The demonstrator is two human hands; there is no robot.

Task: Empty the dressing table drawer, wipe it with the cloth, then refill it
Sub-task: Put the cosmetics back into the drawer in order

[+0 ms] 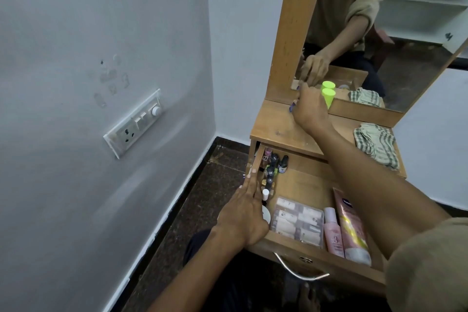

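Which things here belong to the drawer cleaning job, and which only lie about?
Job: drawer; cloth; small bottles; clear case; pink bottle; pink tube; green cap; left hand; right hand.

Lying about: mirror; wall socket.

A home bedroom: wooden dressing table (278, 129) with mirror (379, 33), cosmetics-filled drawer (298, 243).
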